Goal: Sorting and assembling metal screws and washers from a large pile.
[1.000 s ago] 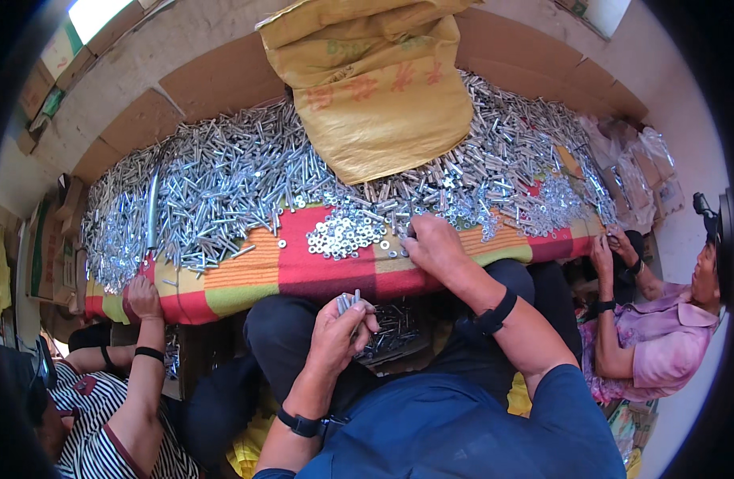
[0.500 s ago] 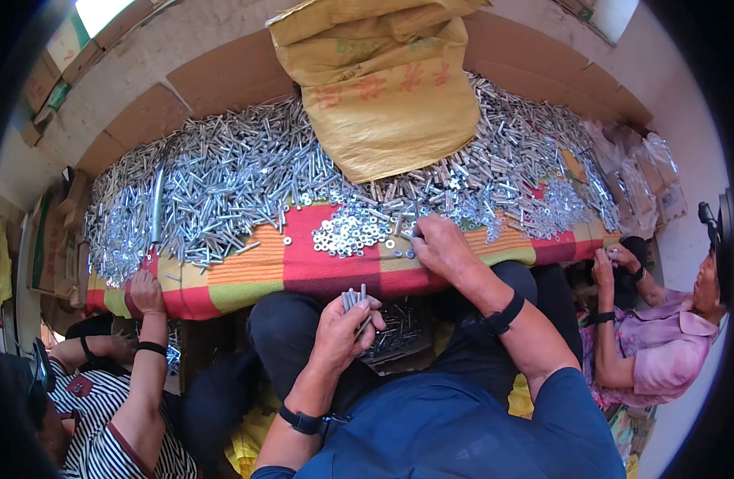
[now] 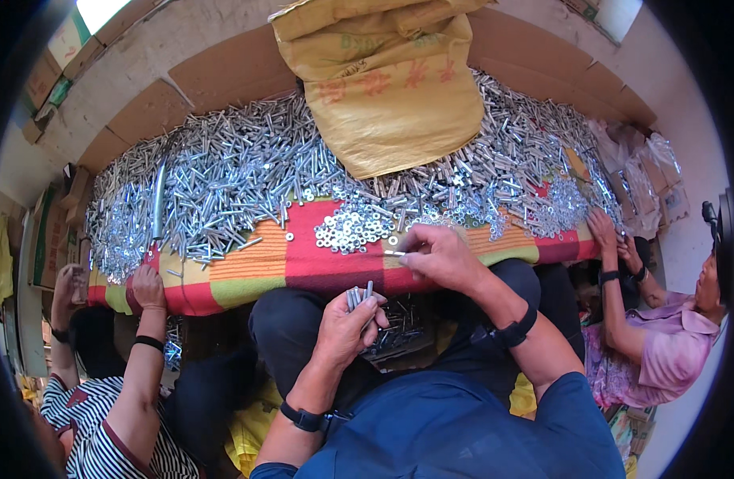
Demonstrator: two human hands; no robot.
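My left hand (image 3: 348,326) is closed around several short silver bolts (image 3: 359,297), whose ends stick up past the thumb and fingers. It is held in front of the table's near edge, over my lap. My right hand (image 3: 445,257) pinches one short metal bolt (image 3: 395,253) between thumb and fingertips, just above the near side of the checked cloth (image 3: 319,275). A pile of flat washers (image 3: 351,230) lies on the cloth to the left of that hand. Behind it spreads a broad heap of loose bolts (image 3: 231,180).
A yellow woven sack (image 3: 395,112) lies over the heap's far middle. Cardboard (image 3: 534,60) lines the back. A metal tube (image 3: 159,203) rests among the bolts at left. One co-worker's hand (image 3: 148,286) is at the left edge, another's hand (image 3: 602,227) at the right. More washers (image 3: 558,207) lie right.
My right hand has drawn back slightly toward me from the heap, and a bolt now shows in its pinch. My left hand stays almost still. Both co-workers have moved their hands.
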